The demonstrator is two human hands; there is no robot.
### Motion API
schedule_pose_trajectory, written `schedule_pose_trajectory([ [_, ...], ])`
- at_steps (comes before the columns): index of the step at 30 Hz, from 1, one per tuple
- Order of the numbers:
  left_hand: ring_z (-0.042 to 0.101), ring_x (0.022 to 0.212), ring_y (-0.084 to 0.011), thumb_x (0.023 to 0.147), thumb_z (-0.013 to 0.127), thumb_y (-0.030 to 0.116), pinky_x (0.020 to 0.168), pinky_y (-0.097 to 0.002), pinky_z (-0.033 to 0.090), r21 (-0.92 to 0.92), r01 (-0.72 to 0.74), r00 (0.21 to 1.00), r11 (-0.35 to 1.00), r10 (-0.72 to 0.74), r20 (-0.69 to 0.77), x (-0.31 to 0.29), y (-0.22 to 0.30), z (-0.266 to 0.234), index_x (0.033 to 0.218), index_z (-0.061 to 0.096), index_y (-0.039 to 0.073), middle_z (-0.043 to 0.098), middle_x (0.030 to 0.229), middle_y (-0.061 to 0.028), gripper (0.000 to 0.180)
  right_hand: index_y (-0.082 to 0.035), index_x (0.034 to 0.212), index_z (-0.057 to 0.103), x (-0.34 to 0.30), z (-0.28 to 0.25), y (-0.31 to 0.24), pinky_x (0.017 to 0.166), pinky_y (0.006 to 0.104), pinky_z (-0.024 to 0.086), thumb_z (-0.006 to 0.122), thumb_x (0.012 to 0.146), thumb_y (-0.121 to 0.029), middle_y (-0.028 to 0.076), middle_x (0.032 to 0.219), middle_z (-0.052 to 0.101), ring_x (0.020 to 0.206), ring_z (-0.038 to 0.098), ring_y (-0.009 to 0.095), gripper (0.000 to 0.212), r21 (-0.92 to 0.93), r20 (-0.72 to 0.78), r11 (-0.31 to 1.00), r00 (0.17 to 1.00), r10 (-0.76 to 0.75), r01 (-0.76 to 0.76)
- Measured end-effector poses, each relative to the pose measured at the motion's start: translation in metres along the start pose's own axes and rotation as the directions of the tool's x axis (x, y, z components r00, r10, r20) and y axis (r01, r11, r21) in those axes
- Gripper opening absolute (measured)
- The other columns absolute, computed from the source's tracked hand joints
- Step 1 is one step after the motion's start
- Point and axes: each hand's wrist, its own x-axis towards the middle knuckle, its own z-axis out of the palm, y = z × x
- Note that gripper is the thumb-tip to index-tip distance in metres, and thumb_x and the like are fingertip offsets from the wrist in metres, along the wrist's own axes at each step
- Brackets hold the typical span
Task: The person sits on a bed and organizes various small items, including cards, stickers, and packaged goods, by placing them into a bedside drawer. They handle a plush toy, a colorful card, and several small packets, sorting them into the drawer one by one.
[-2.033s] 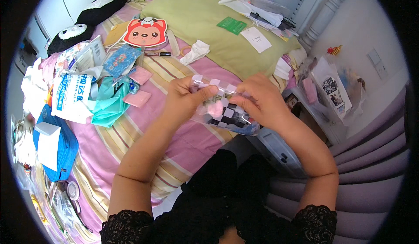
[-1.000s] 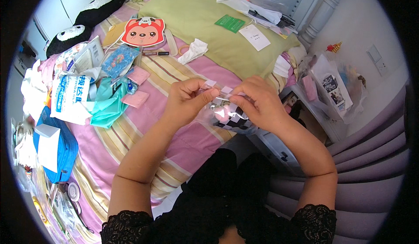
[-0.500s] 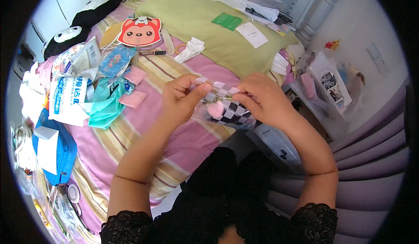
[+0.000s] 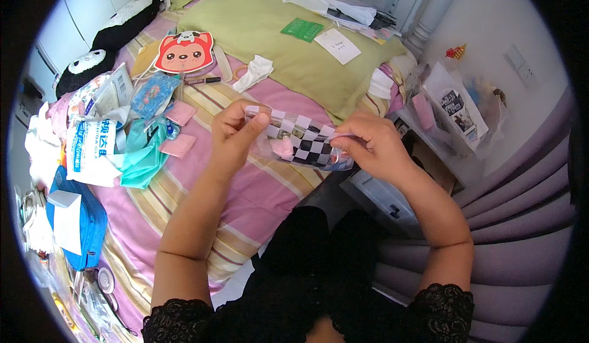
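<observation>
A clear pouch with a black-and-white checkered pattern [image 4: 310,142] is stretched between my two hands above the bed's edge. Small things show through it, among them a fluffy pink one. My left hand [image 4: 238,133] pinches its left upper corner between thumb and fingers. With thumb and bent fingers, my right hand [image 4: 370,139] grips the right upper corner. The pouch's top edge runs nearly straight from one hand to the other, sloping down to the right.
Striped bedding [image 4: 239,202] lies beneath. To the left are a teal bag [image 4: 144,165], pink squares [image 4: 179,146], a blue case [image 4: 86,220] and scissors [image 4: 110,294]. Farther off lie a red cartoon-face card [image 4: 184,53], crumpled tissue [image 4: 253,74] and a green pillow [image 4: 245,24]. A plastic drawer box [image 4: 377,202] stands right.
My hands have moved apart, the left one leftward, and the pouch is now pulled out flatter with more of its checkered side showing. The whole view has shifted slightly.
</observation>
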Motion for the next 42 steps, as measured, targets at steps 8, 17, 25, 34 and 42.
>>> schedule_pose_trajectory([
  [8,0.062,0.074,-0.0222,0.070,0.075,0.008,0.067,-0.0312,0.047,0.651,-0.362,0.874,0.667,0.000,0.486,0.012,0.049,0.003,0.100,0.065,0.003,0.065,0.083,-0.0089,0.032,-0.006,0.093,0.066,-0.001,0.018,0.003,0.067,0.0354,0.044,0.074,0.071,-0.011,0.008,0.081,0.061,0.078,0.058,0.026,0.024,-0.120,0.037,0.984,0.991,-0.131,0.135],
  [17,0.062,0.083,-0.0281,0.068,0.076,0.011,0.072,-0.0335,0.049,0.759,-0.259,0.915,0.598,-0.101,0.391,0.006,0.048,0.011,0.104,0.064,0.004,0.064,0.098,-0.0131,0.038,-0.007,0.112,0.057,0.002,0.008,-0.026,0.075,0.0378,0.048,0.075,0.067,-0.017,0.011,0.106,0.057,0.090,0.058,0.031,0.049,-0.268,0.240,0.949,0.965,-0.101,0.166],
  [25,0.058,0.102,-0.0356,0.064,0.077,0.016,0.082,-0.0396,0.048,0.696,-0.495,0.795,0.521,-0.053,0.605,0.003,0.055,0.016,0.091,0.063,0.008,0.055,0.123,-0.0152,0.031,-0.006,0.100,0.059,0.029,0.018,-0.036,0.074,0.0391,0.048,0.072,0.071,-0.019,0.010,0.103,0.058,0.093,0.058,0.030,0.035,-0.309,0.570,0.929,0.822,0.008,0.205],
  [34,0.062,0.083,-0.0331,0.070,0.072,0.034,0.070,-0.0401,0.049,0.939,-0.267,0.910,0.216,-0.265,0.320,0.018,0.066,0.014,0.075,0.068,0.002,0.066,0.086,-0.0161,0.033,-0.003,0.105,0.060,0.037,0.012,-0.035,0.079,0.0395,0.047,0.074,0.067,-0.024,0.016,0.101,0.058,0.095,0.057,0.034,0.045,-0.212,0.581,0.974,0.812,0.062,0.077],
  [42,0.066,0.077,-0.0290,0.067,0.069,0.023,0.059,-0.0408,0.051,0.775,-0.629,0.506,-0.064,-0.790,0.345,0.066,0.051,0.063,0.084,0.070,0.008,0.067,0.080,-0.0125,0.023,0.000,0.107,0.059,0.063,0.022,-0.016,0.085,0.0405,0.046,0.071,0.065,-0.018,0.020,0.104,0.059,0.099,0.057,0.035,0.048,-0.192,0.804,0.968,0.592,0.063,0.159],
])
